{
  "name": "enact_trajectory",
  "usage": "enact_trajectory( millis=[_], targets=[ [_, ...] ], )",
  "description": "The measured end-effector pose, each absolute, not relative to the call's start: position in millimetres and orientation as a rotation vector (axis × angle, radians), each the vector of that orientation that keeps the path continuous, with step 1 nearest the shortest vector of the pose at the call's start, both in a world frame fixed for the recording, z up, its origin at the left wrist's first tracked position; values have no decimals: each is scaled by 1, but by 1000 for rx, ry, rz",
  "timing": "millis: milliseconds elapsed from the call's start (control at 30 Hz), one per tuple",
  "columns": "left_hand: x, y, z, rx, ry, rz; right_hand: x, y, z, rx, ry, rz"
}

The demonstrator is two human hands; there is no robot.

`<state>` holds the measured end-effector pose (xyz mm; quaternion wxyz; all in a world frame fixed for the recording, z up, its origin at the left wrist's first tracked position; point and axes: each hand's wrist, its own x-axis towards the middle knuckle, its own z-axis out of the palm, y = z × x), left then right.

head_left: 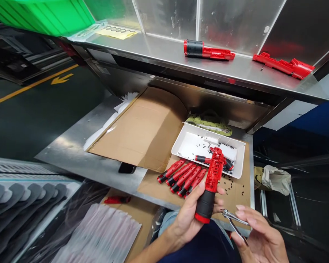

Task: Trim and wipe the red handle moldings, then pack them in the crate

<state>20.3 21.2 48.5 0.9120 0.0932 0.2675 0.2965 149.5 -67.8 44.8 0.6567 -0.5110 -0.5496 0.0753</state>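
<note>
Red-and-black housing is gripped in left hand, fingers curled around its black end, in front of white tray. Metal clipper-like tool is pinched by right hand, thumb against fingers. Green bin is cut off, contents hidden. Black bits are held in tray, partly blocked by housing.

One head-worn view faces forward and down, seemingly near the workbench.

Room to pass over cardboard sheet; red parts row, white tray obstruct beyond left hand
</note>
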Motion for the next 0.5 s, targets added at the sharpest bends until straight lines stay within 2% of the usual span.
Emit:
enact_trajectory(
  millis=[233,500],
  targets=[
    [22,21,51,155,506,625,146,-65,38,-1227,-1358,-7],
    [22,19,51,172,518,598,138,-63,40,-1244,-1327,33]
  ],
)
